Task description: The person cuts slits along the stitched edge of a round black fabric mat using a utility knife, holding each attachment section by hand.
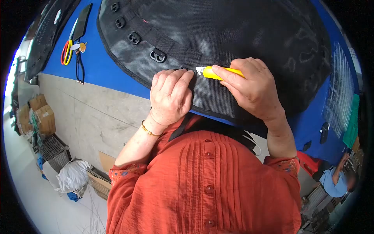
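Black mesh fabric with a bound edge covers much of the blue table. A black webbing strap runs across it, with several black plastic buckles along one side. My left hand rests on the mesh beside the strap, fingers bent and pressed together; its thumb and whatever it pinches are hidden. My right hand is closed around a yellow pen-like tool with a white tip. That tip points left, close to my left fingertips and the strap; whether it touches the fabric is unclear.
On the blue table lie scissors with red and yellow handles, a dark phone-like slab and a key fob. Boxes and a white sack stand on the floor at left. Another person is at lower right.
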Motion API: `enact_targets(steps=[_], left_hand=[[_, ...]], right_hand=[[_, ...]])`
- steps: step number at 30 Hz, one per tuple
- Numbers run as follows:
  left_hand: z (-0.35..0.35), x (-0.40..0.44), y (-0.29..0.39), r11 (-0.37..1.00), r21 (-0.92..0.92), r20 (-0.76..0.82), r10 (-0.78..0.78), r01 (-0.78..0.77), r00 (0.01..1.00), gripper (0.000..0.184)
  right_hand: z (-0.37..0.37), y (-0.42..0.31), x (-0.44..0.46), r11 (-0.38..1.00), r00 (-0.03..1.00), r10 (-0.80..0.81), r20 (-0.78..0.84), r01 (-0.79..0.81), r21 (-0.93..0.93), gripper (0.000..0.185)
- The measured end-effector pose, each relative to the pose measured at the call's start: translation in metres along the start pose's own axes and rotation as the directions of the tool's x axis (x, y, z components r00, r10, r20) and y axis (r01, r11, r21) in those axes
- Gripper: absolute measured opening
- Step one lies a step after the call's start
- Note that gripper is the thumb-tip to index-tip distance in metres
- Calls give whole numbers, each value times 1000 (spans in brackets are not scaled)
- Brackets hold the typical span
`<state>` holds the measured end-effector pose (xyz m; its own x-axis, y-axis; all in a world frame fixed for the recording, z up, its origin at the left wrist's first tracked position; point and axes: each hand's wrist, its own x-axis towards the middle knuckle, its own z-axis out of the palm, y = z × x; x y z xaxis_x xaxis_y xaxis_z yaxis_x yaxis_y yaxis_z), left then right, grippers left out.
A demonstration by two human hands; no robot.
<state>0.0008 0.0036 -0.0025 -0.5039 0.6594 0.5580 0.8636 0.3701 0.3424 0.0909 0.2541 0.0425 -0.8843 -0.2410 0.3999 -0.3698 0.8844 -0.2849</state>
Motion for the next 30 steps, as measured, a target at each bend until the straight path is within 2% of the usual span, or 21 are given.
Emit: enact_targets(steps=[4,7,13,21,30], left_hand=[[1,-3,-5,999,17,7,40,-40,999,46],[-1,2,0,1000,-3,5,-3,3,1000,40],[0,1,0,1000,-16,0,-1,1,1000,41],[-1,-1,-2,1000,-22,11,2,-2,1000,44],[1,-1,-4,999,-36,3,7,-7,1000,44]], right_hand=[[1,-1,0,999,999,38,17,-39,33,39],[1,-4,3,998,999,52,2,-52,44,40],[3,-6,1,999,1000,7,-22,-8,-34,42],[-3,-20,3,995,995,96,15,-95,-35,39],[0,-17,0,996,998,37,-52,-41,-74,41]])
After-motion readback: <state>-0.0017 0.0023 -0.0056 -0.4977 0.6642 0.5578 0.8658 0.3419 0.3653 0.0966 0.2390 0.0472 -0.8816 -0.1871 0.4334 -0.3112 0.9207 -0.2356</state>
